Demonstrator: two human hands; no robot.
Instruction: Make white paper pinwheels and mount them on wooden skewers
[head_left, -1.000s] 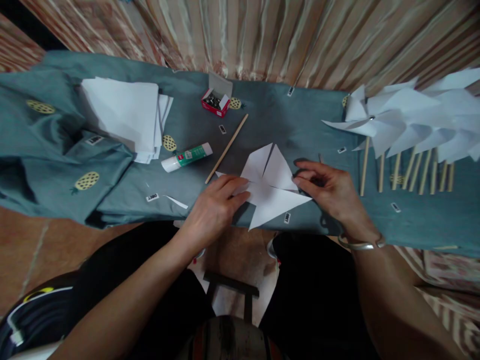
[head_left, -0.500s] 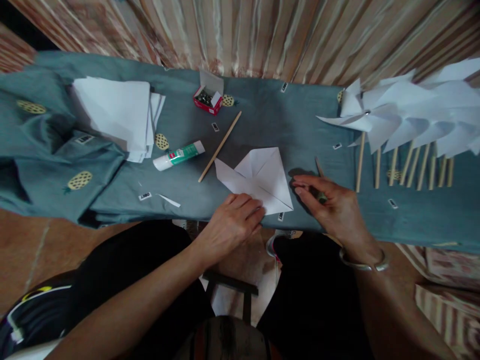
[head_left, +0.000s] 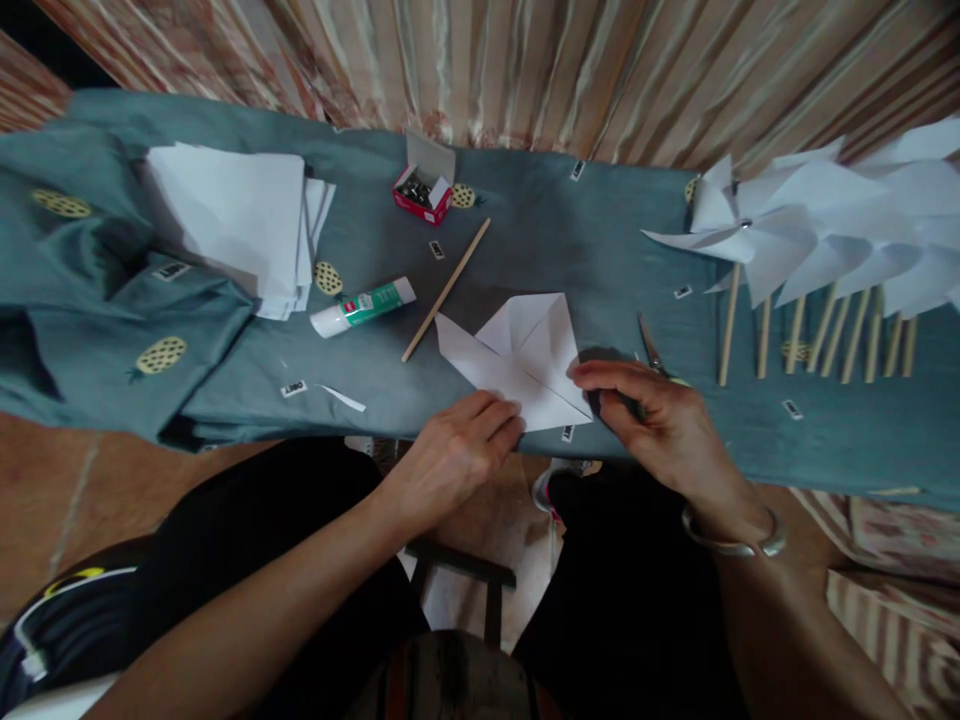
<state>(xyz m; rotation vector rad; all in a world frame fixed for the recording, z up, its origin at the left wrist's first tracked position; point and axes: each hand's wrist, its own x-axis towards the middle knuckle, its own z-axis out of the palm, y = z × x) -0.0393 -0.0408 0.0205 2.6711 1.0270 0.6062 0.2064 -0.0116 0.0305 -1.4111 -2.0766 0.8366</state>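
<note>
A white paper pinwheel blank, slit and creased toward its middle, lies near the table's front edge. Its lower left edge is gripped by my left hand, fingers curled over the paper. My right hand is at the sheet's right side, forefinger reaching the edge and thumb held apart below it. I cannot tell whether the fingertip presses on the paper. Behind that hand lie scissors, blades pointing away, their handles mostly hidden. A thin wooden stick rests just left of the paper.
A glue stick and a red box of small metal pieces lie to the left. Farther left is a stack of white paper. Several finished pinwheels on sticks line the right side. A paper strip lies near the front edge.
My right hand has moved left to the paper's right edge and its forefinger has stretched out. More of the scissors shows behind it. My left hand stays on the paper.
</note>
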